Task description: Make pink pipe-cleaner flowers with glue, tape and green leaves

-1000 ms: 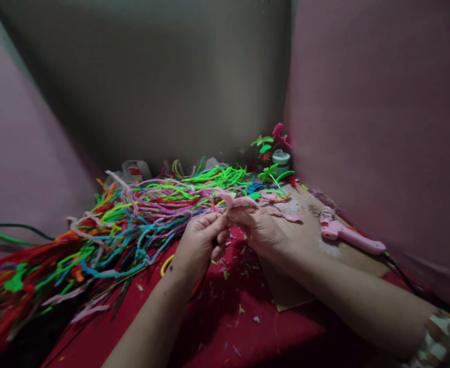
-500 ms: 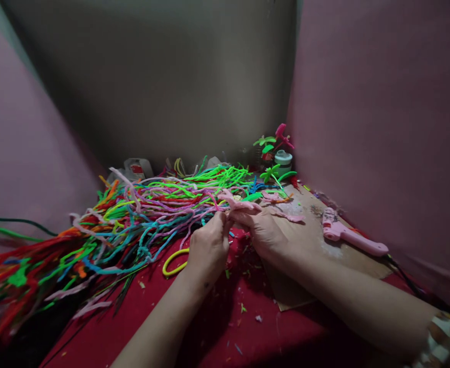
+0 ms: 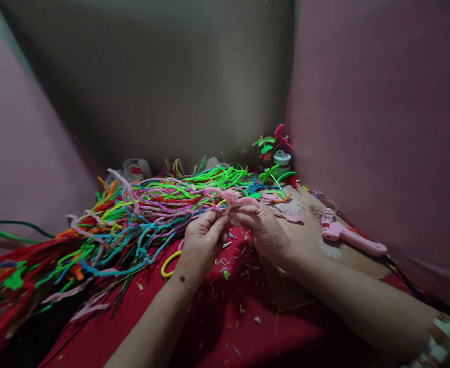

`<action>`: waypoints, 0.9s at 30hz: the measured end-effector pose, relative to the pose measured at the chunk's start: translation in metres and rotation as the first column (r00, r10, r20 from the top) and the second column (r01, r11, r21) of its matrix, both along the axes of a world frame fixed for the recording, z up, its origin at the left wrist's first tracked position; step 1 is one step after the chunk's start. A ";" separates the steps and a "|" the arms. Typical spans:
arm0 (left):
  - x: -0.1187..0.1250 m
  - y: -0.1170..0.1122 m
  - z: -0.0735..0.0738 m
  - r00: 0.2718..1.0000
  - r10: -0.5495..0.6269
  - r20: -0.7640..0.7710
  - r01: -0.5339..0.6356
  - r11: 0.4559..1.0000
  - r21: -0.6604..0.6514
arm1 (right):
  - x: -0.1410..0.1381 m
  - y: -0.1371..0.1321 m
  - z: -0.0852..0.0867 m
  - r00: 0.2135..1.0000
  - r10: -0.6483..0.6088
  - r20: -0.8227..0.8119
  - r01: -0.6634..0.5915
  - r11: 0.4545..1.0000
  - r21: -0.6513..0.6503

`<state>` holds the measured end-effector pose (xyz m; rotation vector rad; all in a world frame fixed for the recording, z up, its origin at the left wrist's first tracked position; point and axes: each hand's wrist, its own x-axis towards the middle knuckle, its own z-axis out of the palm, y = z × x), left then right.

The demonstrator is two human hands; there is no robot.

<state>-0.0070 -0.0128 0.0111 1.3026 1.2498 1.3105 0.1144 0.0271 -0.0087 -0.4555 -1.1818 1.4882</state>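
Note:
My left hand (image 3: 202, 240) and my right hand (image 3: 261, 227) meet over a red cloth (image 3: 225, 327), both pinched on a small pink pipe-cleaner piece (image 3: 236, 199) held between their fingertips. The piece is bent into loops and sticks up above my right fingers. A big heap of coloured pipe cleaners (image 3: 133, 214) lies just behind and left of my hands. A yellow pipe-cleaner ring (image 3: 167, 263) rests on the cloth beside my left wrist.
A pink glue gun (image 3: 347, 237) lies on a brown cardboard sheet (image 3: 309, 240) at the right, its cord trailing right. Finished pipe-cleaner flowers (image 3: 273, 145) and a small pale jar (image 3: 282, 161) stand in the back corner. Short cut scraps litter the cloth. Pink walls close in on both sides.
My left hand rolled its wrist, turning outward and then back, while both hands kept pinching the pink piece. The piece's shape shifted slightly between the fingers.

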 end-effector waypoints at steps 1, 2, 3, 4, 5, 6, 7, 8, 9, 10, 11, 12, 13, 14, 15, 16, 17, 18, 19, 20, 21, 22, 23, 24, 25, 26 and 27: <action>0.000 -0.001 0.002 0.999 -0.022 0.034 0.023 0.999 -0.031 | 0.000 0.000 0.000 1.000 0.008 0.018 -0.008 1.000 -0.015; 0.000 -0.002 0.004 0.996 -0.054 0.066 0.057 0.997 -0.049 | 0.001 0.000 0.000 0.999 0.014 0.029 -0.013 0.999 -0.030; 0.000 -0.003 0.006 0.990 -0.092 0.103 0.099 0.993 -0.058 | 0.001 -0.001 0.001 0.999 0.018 0.029 -0.017 0.999 -0.040; -0.001 -0.004 0.007 0.980 -0.133 0.149 0.144 0.988 -0.063 | 0.001 -0.001 0.001 1.000 0.018 0.015 -0.017 0.999 -0.046; -0.002 -0.004 0.008 0.963 -0.176 0.203 0.194 0.978 -0.071 | 0.000 -0.001 0.001 1.000 0.009 -0.007 -0.009 0.999 -0.046; -0.004 -0.004 0.008 0.941 -0.217 0.259 0.245 0.966 -0.084 | 0.000 -0.001 0.001 1.000 -0.003 -0.028 0.002 0.999 -0.039; -0.006 -0.003 0.008 0.916 -0.251 0.312 0.294 0.951 -0.099 | -0.001 -0.001 0.001 0.999 -0.017 -0.047 0.016 0.999 -0.027; -0.007 -0.002 0.007 0.893 -0.280 0.354 0.339 0.933 -0.117 | -0.001 -0.002 0.001 0.998 -0.030 -0.059 0.029 0.999 -0.020; -0.009 -0.001 0.006 0.874 -0.305 0.378 0.377 0.917 -0.131 | -0.002 -0.002 0.002 0.997 -0.035 -0.064 0.034 0.999 -0.017; -0.010 0.000 0.006 0.865 -0.329 0.378 0.404 0.905 -0.137 | -0.002 -0.002 0.002 0.997 -0.032 -0.067 0.031 0.999 -0.019; -0.011 0.001 0.005 0.871 -0.346 0.348 0.411 0.902 -0.132 | -0.002 -0.003 0.002 0.998 -0.018 -0.068 0.016 1.000 -0.026; -0.011 0.002 0.004 0.893 -0.353 0.278 0.397 0.910 -0.122 | -0.002 -0.003 0.003 0.998 -0.001 -0.060 -0.001 0.999 -0.038; -0.010 0.003 0.003 0.924 -0.343 0.168 0.362 0.926 -0.106 | -0.002 -0.004 0.003 0.999 0.007 -0.040 -0.009 0.999 -0.051; -0.009 0.004 0.001 0.953 -0.304 0.021 0.304 0.949 -0.077 | -0.001 -0.005 0.004 1.000 0.004 -0.018 -0.005 0.998 -0.062; -0.008 0.004 -0.001 0.961 -0.230 -0.154 0.229 0.973 -0.023 | -0.001 -0.006 0.005 1.000 -0.011 0.001 0.011 0.998 -0.068; -0.007 0.004 -0.003 0.934 -0.128 -0.335 0.156 0.986 0.058 | 0.000 -0.007 0.007 0.999 -0.034 0.014 0.035 0.997 -0.073; -0.006 0.004 -0.006 0.868 -0.011 -0.496 0.101 0.983 0.155 | 0.001 -0.008 0.008 0.998 -0.054 0.022 0.056 0.995 -0.077; -0.005 0.004 -0.008 0.780 0.106 -0.617 0.065 0.967 0.248 | 0.001 -0.009 0.010 0.997 -0.068 0.025 0.070 0.994 -0.080; -0.005 0.004 -0.011 0.687 0.203 -0.698 0.048 0.946 0.322 | 0.001 -0.009 0.011 0.997 -0.073 0.026 0.074 0.994 -0.081; -0.004 0.004 -0.014 0.604 0.269 -0.750 0.040 0.930 0.366 | 0.001 -0.010 0.013 0.997 -0.073 0.035 0.076 0.994 -0.081; -0.004 0.004 -0.016 0.542 0.308 -0.782 0.033 0.922 0.386 | 0.001 -0.011 0.014 0.996 -0.075 0.055 0.079 0.994 -0.080; -0.004 0.004 -0.018 0.500 0.333 -0.799 0.022 0.918 0.396 | 0.001 -0.011 0.015 0.994 -0.083 0.071 0.089 0.993 -0.079; -0.004 0.004 -0.019 0.471 0.355 -0.807 0.013 0.912 0.409 | 0.001 -0.011 0.016 0.992 -0.094 0.085 0.101 0.992 -0.079; -0.005 0.004 -0.020 0.450 0.375 -0.811 0.014 0.905 0.426 | 0.000 -0.012 0.016 0.990 -0.107 0.094 0.115 0.990 -0.083; -0.005 0.005 -0.021 0.435 0.392 -0.811 0.022 0.895 0.445 | 0.000 -0.012 0.015 0.989 -0.118 0.094 0.126 0.988 -0.090; -0.005 0.005 -0.021 0.428 0.405 -0.808 0.033 0.887 0.461 | -0.001 -0.011 0.014 0.989 -0.122 0.080 0.130 0.987 -0.099; -0.005 0.006 -0.021 0.432 0.408 -0.804 0.043 0.882 0.470 | -0.001 -0.011 0.013 0.992 -0.116 0.056 0.121 0.986 -0.110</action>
